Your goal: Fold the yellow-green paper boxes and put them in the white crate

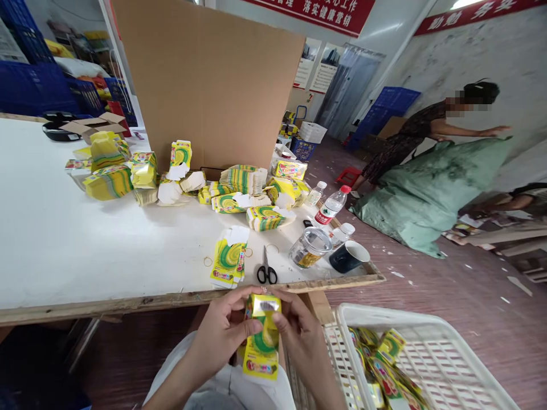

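Note:
Between my two hands, just below the table's front edge, is a yellow and green printed carton [264, 344] with a barcode near its top. My left hand [226, 324] closes on its left side, thumb across the front. On the other side my right hand [301, 330] grips the carton's right edge with thumb and fingers. Whether the carton is folded up or flat, I cannot tell. Nearest on the table lies a small pile of flat yellow cartons [229, 256]. Black-handled scissors [266, 273] rest beside it, with rubber bands [208, 261] around.
Bundles of flat cartons [243, 179] line the table before a cardboard sheet [209, 85]. A jar [311, 248], mug [349, 257] and bottle [332, 206] stand at the right corner. A white basket [436, 319] holds cartons. A person [410, 128] handles a green sack [427, 188].

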`<action>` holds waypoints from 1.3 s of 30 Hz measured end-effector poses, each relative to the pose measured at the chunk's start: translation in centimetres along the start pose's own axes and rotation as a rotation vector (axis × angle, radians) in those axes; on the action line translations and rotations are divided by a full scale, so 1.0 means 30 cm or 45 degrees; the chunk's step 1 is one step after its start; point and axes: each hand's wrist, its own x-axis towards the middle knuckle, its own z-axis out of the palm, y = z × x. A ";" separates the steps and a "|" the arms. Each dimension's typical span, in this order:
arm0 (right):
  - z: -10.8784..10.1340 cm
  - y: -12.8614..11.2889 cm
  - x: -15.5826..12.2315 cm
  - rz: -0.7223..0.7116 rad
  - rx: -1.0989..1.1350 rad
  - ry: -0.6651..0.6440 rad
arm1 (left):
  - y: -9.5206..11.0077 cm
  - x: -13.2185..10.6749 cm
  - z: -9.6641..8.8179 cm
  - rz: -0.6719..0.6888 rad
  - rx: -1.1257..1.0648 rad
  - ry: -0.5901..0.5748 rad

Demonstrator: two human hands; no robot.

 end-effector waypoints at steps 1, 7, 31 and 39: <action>0.000 -0.004 0.004 -0.011 0.081 0.017 | -0.004 0.001 0.007 0.001 0.006 0.009; -0.078 -0.027 -0.034 -0.112 -0.100 0.429 | -0.023 0.019 0.004 0.286 0.516 -0.004; 0.113 0.026 0.027 0.355 0.732 0.227 | -0.037 0.015 -0.047 0.426 0.115 0.268; 0.131 -0.001 -0.035 0.369 0.728 0.194 | -0.020 0.018 -0.022 0.085 -0.438 -0.146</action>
